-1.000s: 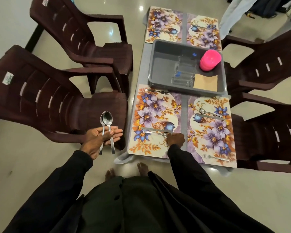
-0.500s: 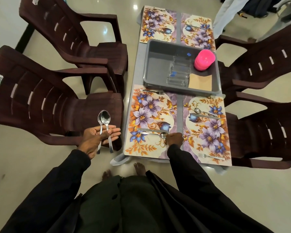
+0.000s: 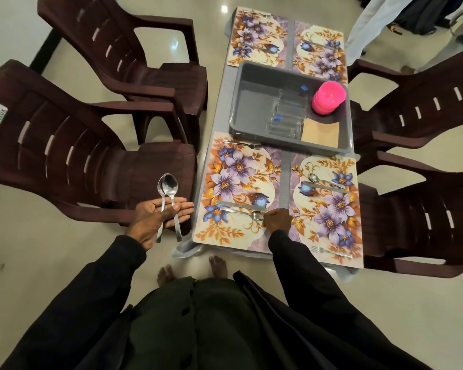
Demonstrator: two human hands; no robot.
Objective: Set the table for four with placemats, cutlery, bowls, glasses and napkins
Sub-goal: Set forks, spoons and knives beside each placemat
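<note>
Pale glossy tiles run under a narrow table ringed by brown plastic chairs (image 3: 91, 156). At nine o'clock from the near-left placemat (image 3: 233, 182), the person's left hand (image 3: 158, 217) holds two spoons (image 3: 169, 198), fingers laid out almost flat and the thumb pressed across the handles. On that placemat a fork (image 3: 245, 143) lies along the twelve o'clock edge, and a knife (image 3: 241, 206) and a spoon (image 3: 247, 215) lie side by side toward six o'clock. The right hand (image 3: 277, 221) sits at three o'clock of the spoon's bowl, knuckles up, fingers curled; whether they pinch it I cannot tell. Over the last second that spoon has hardly shifted, so I judge this place's cutlery done, like the near-right placemat (image 3: 329, 209). The two spoons look meant for the far placemats (image 3: 257, 36) at twelve o'clock. Between, the grey tub (image 3: 251, 108) carries glasses (image 3: 286, 118), pink bowls (image 3: 329, 97) and napkins (image 3: 320, 133), all yet to go out
</note>
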